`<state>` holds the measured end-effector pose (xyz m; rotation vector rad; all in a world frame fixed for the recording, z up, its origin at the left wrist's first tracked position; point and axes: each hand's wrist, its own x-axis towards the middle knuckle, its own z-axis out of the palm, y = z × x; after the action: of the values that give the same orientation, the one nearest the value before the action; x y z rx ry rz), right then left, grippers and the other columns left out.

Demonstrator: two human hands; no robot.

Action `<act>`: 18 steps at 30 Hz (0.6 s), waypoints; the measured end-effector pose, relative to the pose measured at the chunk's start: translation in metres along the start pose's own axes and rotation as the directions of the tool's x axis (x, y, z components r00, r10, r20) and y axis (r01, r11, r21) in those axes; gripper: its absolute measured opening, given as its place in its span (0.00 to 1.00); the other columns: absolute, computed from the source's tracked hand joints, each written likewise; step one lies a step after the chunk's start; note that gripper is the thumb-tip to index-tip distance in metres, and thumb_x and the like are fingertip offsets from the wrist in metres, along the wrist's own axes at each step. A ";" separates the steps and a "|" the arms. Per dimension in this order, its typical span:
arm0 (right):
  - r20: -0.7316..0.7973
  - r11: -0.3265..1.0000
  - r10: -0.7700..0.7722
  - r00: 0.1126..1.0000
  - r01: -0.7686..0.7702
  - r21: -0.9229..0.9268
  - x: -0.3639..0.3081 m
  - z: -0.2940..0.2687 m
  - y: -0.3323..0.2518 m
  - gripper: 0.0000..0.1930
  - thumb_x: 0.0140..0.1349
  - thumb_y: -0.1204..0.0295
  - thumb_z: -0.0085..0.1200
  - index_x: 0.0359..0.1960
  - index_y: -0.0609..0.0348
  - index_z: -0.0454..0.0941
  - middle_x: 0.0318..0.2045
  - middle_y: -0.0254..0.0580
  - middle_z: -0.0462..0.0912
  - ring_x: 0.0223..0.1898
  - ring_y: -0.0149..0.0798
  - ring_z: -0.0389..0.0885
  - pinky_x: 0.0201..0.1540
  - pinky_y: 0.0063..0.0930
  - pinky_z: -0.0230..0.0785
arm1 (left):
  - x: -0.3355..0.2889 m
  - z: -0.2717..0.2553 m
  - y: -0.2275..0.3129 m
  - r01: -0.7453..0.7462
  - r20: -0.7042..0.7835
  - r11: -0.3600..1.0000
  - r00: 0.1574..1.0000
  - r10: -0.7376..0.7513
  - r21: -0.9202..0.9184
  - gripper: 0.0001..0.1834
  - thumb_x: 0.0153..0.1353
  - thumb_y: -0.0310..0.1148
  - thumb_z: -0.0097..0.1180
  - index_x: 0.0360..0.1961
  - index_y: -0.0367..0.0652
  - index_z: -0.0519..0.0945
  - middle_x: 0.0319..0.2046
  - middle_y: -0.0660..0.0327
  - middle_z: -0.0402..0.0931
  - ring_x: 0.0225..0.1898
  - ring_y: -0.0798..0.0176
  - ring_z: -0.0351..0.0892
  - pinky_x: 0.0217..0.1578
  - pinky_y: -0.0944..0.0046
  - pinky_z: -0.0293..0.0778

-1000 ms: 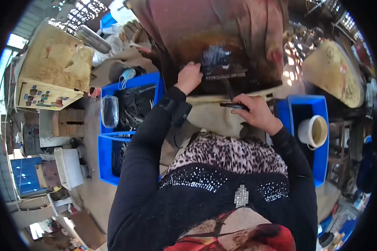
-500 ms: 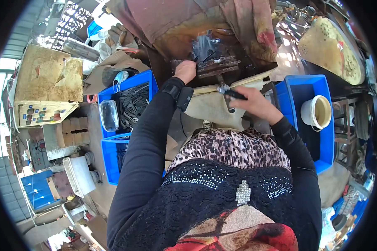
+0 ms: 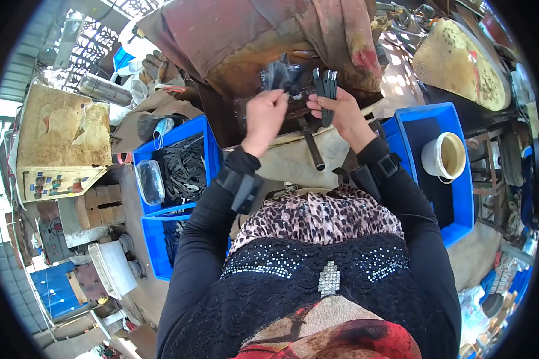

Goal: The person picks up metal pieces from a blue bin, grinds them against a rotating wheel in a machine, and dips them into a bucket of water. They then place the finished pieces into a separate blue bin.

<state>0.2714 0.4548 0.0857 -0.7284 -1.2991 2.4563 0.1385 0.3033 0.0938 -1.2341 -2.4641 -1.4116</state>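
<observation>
My left hand (image 3: pixel 263 110) pinched a crumpled black plastic bag (image 3: pixel 279 75); my right hand (image 3: pixel 335 110) gripped a bundle of dark strips (image 3: pixel 326 90) above the desk's near edge. Bagging looked unfinished, with many strips left in the blue bin (image 3: pixel 206 140).

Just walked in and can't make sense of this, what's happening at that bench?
A person stands at a rusty workbench with both hands raised. The right hand grips a bunch of dark flat strips, and the left hand pinches a dark crumpled piece beside them. A blue crate of similar strips sits to the left.
</observation>
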 end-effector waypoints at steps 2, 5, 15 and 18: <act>0.039 0.986 -0.061 0.997 0.054 0.156 0.010 0.009 0.002 0.09 0.65 0.77 0.53 0.45 0.63 0.74 0.39 0.43 0.83 0.39 0.35 0.82 0.43 0.28 0.77 | -0.005 0.008 0.018 -0.196 -0.057 0.975 0.978 0.203 0.108 0.08 0.58 0.32 0.58 0.32 0.40 0.84 0.27 0.52 0.78 0.28 0.48 0.80 0.31 0.53 0.75; 0.040 0.960 -0.096 0.995 0.082 0.267 0.015 0.018 0.009 0.08 0.65 0.77 0.53 0.45 0.63 0.74 0.39 0.43 0.83 0.39 0.35 0.82 0.43 0.29 0.77 | -0.015 0.012 0.041 -0.209 0.065 0.902 0.978 0.199 0.377 0.10 0.58 0.34 0.59 0.39 0.43 0.84 0.26 0.55 0.76 0.27 0.49 0.79 0.30 0.55 0.74; 0.112 0.977 -0.003 0.994 -0.020 0.210 -0.005 0.021 -0.004 0.11 0.66 0.76 0.50 0.49 0.66 0.74 0.41 0.49 0.83 0.42 0.42 0.84 0.47 0.35 0.78 | -0.022 -0.001 0.009 -0.193 -0.005 0.972 0.981 0.195 0.131 0.12 0.60 0.35 0.59 0.44 0.43 0.82 0.26 0.56 0.77 0.24 0.59 0.79 0.26 0.62 0.74; 0.216 0.986 0.028 0.976 -0.062 0.154 -0.016 0.026 -0.008 0.13 0.67 0.75 0.49 0.51 0.67 0.73 0.42 0.50 0.83 0.43 0.43 0.84 0.47 0.35 0.78 | -0.005 -0.003 0.012 0.009 0.001 0.981 1.000 -0.009 -0.192 0.11 0.62 0.35 0.58 0.42 0.41 0.82 0.26 0.57 0.79 0.24 0.66 0.79 0.26 0.65 0.74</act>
<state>0.2705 0.4339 0.1101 -0.4688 -1.1470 2.6991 0.1490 0.3012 0.1018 -1.2562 -2.3826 -1.6851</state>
